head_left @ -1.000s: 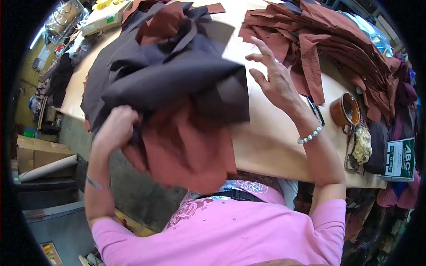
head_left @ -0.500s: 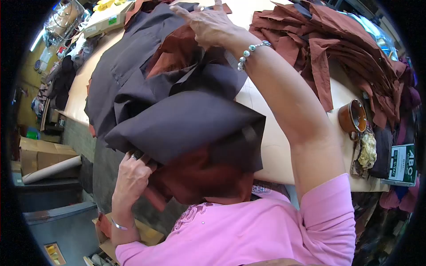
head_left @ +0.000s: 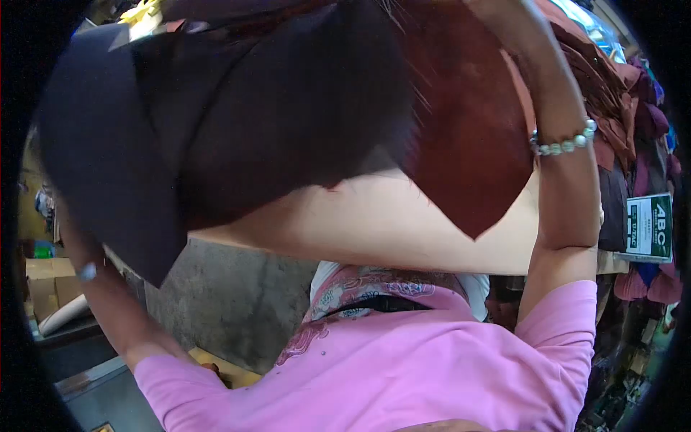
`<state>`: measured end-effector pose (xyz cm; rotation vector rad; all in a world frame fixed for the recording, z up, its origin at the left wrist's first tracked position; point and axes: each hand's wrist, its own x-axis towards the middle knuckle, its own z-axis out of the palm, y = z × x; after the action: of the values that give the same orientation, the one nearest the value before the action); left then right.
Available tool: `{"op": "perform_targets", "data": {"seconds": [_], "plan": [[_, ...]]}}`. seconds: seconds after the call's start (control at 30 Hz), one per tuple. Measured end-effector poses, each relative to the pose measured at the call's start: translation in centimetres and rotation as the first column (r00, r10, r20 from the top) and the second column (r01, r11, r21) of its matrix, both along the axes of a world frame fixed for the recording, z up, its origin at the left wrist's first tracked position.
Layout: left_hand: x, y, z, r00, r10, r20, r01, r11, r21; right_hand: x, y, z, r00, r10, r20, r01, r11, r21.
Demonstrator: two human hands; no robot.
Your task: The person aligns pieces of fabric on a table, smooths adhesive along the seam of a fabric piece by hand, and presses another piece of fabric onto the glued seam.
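A large dark grey fabric piece is lifted in front of me, blurred by motion. A rust-brown fabric piece hangs beside it on the right, ending in a pointed corner above the table. My right hand is at the top edge and closed on the upper part of the fabric; its fingertips are out of sight. A beaded bracelet circles that wrist. My left forearm reaches up behind the dark fabric's left end, which covers my left hand and its fingers.
The pale table runs in front of my body. Stacked rust-brown fabric lies at the right, with a green and white ABC box nearer me. On the left are a cardboard box and a pale tube above the concrete floor.
The bunched fabric has been raised and spread wide. My left hand has gone up and left behind it. My right hand has moved right, and more of the tabletop's front edge shows.
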<state>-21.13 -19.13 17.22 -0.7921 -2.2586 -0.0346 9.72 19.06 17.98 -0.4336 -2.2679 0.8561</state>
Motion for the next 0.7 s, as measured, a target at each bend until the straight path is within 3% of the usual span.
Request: {"op": "perform_targets", "data": {"seconds": [0.07,0.1,0.17,0.2,0.27,0.33,0.4,0.47,0.53,0.57,0.67,0.7], "plan": [[-2.1,4.0,-1.3,0.999,-0.01,0.031,0.015,0.99,-0.142,-0.1,1.9,-4.3,0.998,0.012,0.06,-0.008,0.998,-0.06],[-2.5,6.3,-1.7,1.0,-0.028,0.007,0.028,0.971,-0.236,0.2,1.6,-6.2,0.983,-0.059,0.171,0.082,0.988,-0.128],[-1.2,10.8,-2.5,0.99,-0.099,-0.1,0.052,0.916,-0.399,1.0,3.1,-12.0,0.972,-0.12,0.2,0.121,0.993,0.007],[0.9,12.5,-2.7,0.971,-0.173,-0.166,0.089,0.903,-0.421,1.5,4.6,-15.3,0.988,-0.101,0.116,0.076,0.977,0.199],[7.8,14.6,-3.3,0.909,-0.385,-0.159,0.334,0.901,-0.276,3.2,4.0,-16.7,0.966,-0.102,0.238,0.088,0.994,0.067],[15.0,15.9,-5.2,0.754,-0.654,-0.063,0.646,0.756,-0.105,3.9,3.7,-17.3,0.943,-0.101,0.316,0.115,0.993,-0.027],[18.8,17.4,-7.8,0.397,-0.917,0.021,0.896,0.383,-0.226,3.8,3.8,-17.3,0.929,-0.118,0.35,0.152,0.986,-0.072],[21.9,18.7,-10.7,0.338,-0.901,0.273,0.938,0.3,-0.173,3.3,4.0,-17.1,0.949,-0.081,0.306,0.11,0.991,-0.079],[22.5,19.6,-13.3,0.415,-0.808,0.419,0.909,0.389,-0.149,1.9,5.3,-17.6,0.961,-0.034,0.273,0.087,0.979,-0.185],[22.2,19.8,-14.2,0.439,-0.773,0.458,0.897,0.405,-0.176,1.0,5.8,-17.7,0.968,-0.011,0.25,0.072,0.969,-0.235],[21.6,20.0,-16.6,0.369,-0.851,0.373,0.918,0.396,-0.004,-1.5,6.0,-18.1,0.988,0.127,0.089,-0.059,0.837,-0.544],[21.3,19.8,-16.6,0.355,-0.838,0.414,0.92,0.393,0.006,-2.2,6.5,-18.5,0.985,0.163,0.055,-0.106,0.824,-0.556]]}}
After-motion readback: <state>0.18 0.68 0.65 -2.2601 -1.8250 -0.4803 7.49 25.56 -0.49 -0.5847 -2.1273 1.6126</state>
